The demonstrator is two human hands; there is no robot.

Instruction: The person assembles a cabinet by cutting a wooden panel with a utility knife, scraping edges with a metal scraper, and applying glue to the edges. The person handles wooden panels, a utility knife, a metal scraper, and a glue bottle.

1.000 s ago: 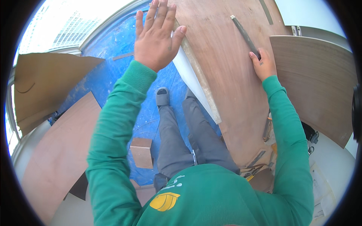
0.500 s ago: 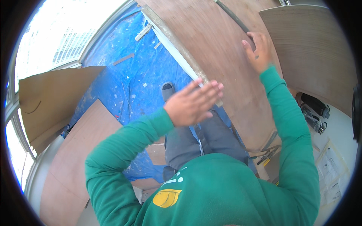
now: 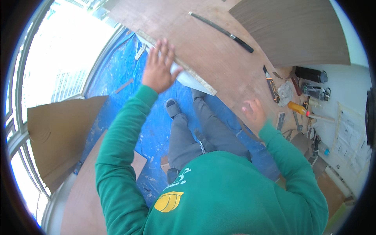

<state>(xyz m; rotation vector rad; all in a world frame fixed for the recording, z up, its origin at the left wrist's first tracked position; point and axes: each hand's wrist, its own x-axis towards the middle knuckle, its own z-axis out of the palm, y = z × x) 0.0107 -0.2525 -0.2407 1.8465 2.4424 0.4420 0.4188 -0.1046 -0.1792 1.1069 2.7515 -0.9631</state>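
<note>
My left hand (image 3: pixel 159 69) has its fingers stretched out and spread, by the raw edge strip (image 3: pixel 196 78) of a large brown wood panel (image 3: pixel 211 58). Whether its palm touches the edge, I cannot tell. Nothing shows in its grasp. Over the panel's near right part is my right hand (image 3: pixel 254 112), blurred, its fingers loosely bent and apart, holding nothing visible. Farther off on the panel lies a long thin dark bar with a black grip (image 3: pixel 242 43), apart from both hands. An orange-and-black utility knife (image 3: pixel 271 86) rests at the panel's right side.
A curved dark wood sheet (image 3: pixel 293 35) lies at the far right. Near it are a black bottle (image 3: pixel 311 74), an orange-handled tool (image 3: pixel 297 107) and crumpled clear plastic (image 3: pixel 285 94). Blue sheeting (image 3: pixel 125 105) covers the floor. Cardboard (image 3: pixel 64 133) leans by the window at left.
My left hand has moved away from my body and to the left along the panel edge. My right hand has drawn back from the dark bar toward me. The view has shifted.
</note>
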